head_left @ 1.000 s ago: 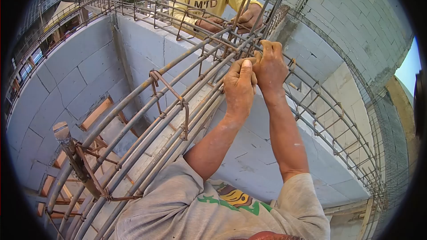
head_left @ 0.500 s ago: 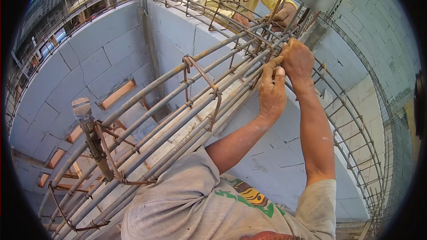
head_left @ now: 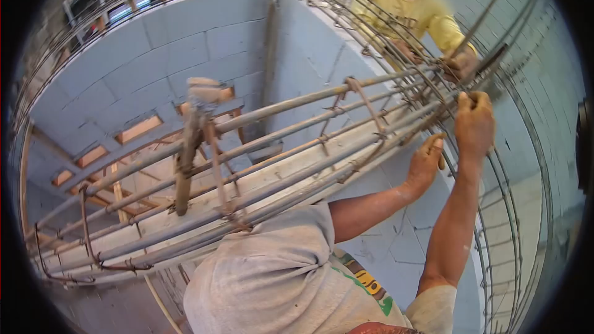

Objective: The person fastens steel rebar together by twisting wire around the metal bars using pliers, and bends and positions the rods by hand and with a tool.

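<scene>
My right hand (head_left: 475,125) is raised at the crossing of the steel bars, its fingers closed against the bars and ties. What it grips is too small to make out. Lower and to the left, my left hand (head_left: 424,164) is curled with the thumb up, just below the rebar bundle (head_left: 396,139). Thumb and fingertips look pressed together; anything between them is hidden. The long rebar cage (head_left: 278,130) slopes from lower left to this joint, with bent stirrups (head_left: 365,104) tied around it.
A co-worker in a yellow shirt (head_left: 402,9) stands beyond the joint, a hand (head_left: 461,65) on the bars. A hammer (head_left: 189,161) hangs on the cage at left. Block walls (head_left: 173,43) lie behind and below. Another cage (head_left: 510,222) curves down at right.
The view has swung, shifting the cage and joint rightward in the picture. My left hand has drawn back from the bars, its forefinger curling in. My right hand stays at the joint.
</scene>
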A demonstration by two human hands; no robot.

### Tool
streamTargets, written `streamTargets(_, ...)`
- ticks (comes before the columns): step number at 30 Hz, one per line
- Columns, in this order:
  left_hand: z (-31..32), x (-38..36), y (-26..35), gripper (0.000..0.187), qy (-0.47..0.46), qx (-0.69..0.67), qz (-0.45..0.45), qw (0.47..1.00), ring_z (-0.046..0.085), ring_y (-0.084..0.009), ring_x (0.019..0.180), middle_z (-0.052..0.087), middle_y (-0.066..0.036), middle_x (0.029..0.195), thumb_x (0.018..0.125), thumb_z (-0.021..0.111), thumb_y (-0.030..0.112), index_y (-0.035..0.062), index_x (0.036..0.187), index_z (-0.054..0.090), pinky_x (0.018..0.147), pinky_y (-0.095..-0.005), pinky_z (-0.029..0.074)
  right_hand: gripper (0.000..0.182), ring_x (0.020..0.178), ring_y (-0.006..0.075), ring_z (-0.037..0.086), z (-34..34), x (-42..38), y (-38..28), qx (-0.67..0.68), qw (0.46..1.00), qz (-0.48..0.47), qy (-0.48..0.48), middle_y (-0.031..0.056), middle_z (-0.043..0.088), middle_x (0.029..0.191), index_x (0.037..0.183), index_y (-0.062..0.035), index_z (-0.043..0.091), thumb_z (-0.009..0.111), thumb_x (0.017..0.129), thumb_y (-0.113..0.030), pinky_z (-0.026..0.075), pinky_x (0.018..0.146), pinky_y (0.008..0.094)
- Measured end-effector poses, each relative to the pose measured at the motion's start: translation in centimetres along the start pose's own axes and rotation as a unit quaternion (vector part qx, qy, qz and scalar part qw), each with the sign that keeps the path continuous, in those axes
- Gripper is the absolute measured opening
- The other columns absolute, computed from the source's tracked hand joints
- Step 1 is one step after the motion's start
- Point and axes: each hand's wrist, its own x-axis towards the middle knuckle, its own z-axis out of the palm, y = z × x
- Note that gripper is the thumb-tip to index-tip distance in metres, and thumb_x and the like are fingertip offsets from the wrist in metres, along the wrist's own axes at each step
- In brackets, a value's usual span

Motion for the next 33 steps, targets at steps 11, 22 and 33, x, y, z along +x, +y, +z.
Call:
streamTargets(11,-2.5,-0.4,0.7,0.038,-0.033,0.028,0.012,0.999,0.044,-0.0064,0.057,0.052,0.002,0.063,0.102,0.049,0.028,0.0058,0.131,0.058,0.056,-0.0241,0.038,0.044,0.074,0.0241,0.062,-10.2,-7.8,-20.7,0.400,0.825,-0.368,-0.155,0.0114,0.063,0.080,0.090,0.0017,0.067,0.071,0.086,-0.042,0.050,0.062,0.0375)
streamTargets(22,-4.3,0.1,2.7,0.036,-0.083,0.009,-0.057,0.995,0.036,-0.0032,0.051,0.051,0.003,0.064,0.101,0.052,0.026,0.0059,0.130,0.060,0.046,-0.0203,0.029,0.048,0.055,0.0240,0.060,-7.7,-6.1,-25.0,0.514,0.649,-0.273,-0.489,0.0126,0.063,0.059,0.075,0.0037,0.071,0.075,0.078,-0.044,0.050,0.059,0.0367)
streamTargets(33,-4.8,0.0,3.5,0.036,-0.093,0.010,-0.105,0.990,0.034,-0.0033,0.044,0.053,0.003,0.065,0.101,0.052,0.027,0.0073,0.130,0.060,0.039,-0.0206,0.025,0.025,0.051,0.0175,0.055,-10.4,-0.6,-28.2,0.729,0.648,-0.216,0.042,0.0098,0.055,0.058,0.067,0.0008,0.055,0.064,0.082,-0.016,0.045,0.048,0.0352)
